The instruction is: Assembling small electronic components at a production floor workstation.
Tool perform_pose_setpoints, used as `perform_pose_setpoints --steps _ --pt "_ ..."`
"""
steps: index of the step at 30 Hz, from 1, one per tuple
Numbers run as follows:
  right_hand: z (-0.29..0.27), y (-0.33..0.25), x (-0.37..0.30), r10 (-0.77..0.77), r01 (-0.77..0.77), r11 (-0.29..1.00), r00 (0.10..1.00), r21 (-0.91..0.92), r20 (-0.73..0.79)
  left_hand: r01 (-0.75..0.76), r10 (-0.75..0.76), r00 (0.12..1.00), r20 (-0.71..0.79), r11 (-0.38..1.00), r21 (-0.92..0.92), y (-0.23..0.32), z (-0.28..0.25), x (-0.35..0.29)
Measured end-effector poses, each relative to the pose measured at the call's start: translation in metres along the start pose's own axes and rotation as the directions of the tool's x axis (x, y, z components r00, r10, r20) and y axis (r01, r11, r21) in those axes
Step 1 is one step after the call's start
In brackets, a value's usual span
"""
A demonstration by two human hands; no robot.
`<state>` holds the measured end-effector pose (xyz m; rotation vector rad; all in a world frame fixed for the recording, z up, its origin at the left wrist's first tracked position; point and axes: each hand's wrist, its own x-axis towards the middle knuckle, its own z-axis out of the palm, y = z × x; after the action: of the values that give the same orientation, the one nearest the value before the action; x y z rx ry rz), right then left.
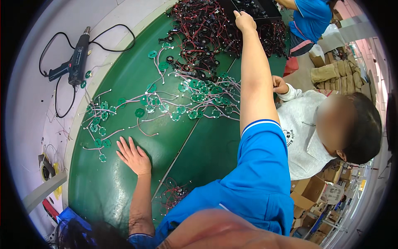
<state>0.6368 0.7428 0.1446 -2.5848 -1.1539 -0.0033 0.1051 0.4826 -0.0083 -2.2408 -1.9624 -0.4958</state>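
Green worktop (120,186): boards (193,84), seemingly wired; black parts (203,29), heaped, apparently unsorted; left hand (135,157), spread flat; right hand (245,22), outstretched, hold unclear.

Heat gun (78,60) on the white surface (97,56), far left, black cord (134,38) looping round it. Person in light grey top (302,133) at right; blue-shirted co-worker (313,20) far right. Tan sacks (342,74) stacked far right, open cardboard box (309,193) near right.
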Motion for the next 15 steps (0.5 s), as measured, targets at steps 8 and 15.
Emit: perform_pose_setpoints --steps 8,15 --pt "0.0038 0.0004 0.0039 -0.008 0.008 1.000 1.000 -0.021 -0.015 0.003 -0.003 1.000 0.003 1.000 -0.004 0.0007 0.0011 0.0002" --pt "0.0060 -0.0019 0.0024 -0.002 0.002 1.000 1.000 -0.025 -0.015 0.010 -0.010 1.000 0.020 1.000 0.004 0.0000 -0.0010 0.0008"
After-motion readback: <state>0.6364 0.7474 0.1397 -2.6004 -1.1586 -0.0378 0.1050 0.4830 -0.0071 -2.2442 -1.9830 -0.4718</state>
